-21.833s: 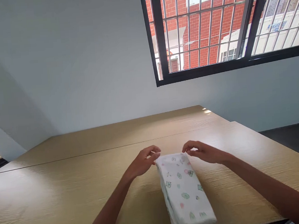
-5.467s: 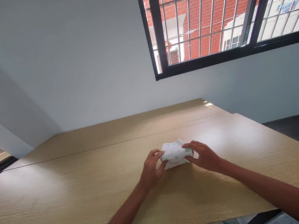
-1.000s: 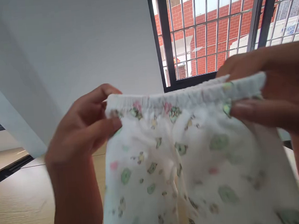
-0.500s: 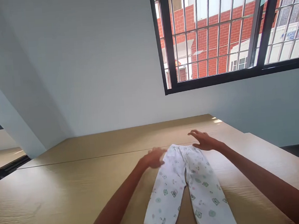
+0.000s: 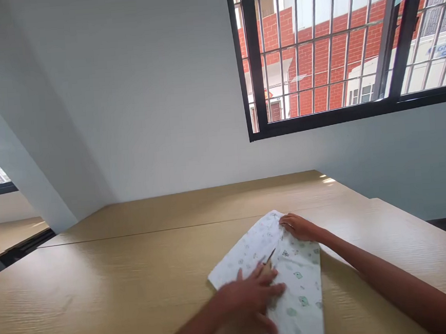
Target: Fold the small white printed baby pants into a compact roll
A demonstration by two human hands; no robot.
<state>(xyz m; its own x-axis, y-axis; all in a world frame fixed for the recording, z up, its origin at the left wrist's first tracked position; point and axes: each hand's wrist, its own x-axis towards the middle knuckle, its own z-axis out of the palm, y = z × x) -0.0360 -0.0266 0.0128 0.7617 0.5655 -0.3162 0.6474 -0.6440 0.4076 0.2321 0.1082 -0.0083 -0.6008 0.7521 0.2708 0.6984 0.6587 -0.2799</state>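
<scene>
White pants [image 5: 297, 279] with small green prints lie beneath both hands on the smooth, wood-grained tabletop [image 5: 139, 276], their long axis running from far waist to near legs. The right hand [image 5: 299, 226] curls at the waist, its grip unclear; the blurred left hand [image 5: 252, 293] spreads over the legs, grasping nothing.

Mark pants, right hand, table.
Pants [image 5: 299, 275], head view: printed leg fabric.
Right hand [image 5: 300, 227], head view: back of the hand.
Table [image 5: 131, 277], head view: wood-grain top, left of pants.
</scene>
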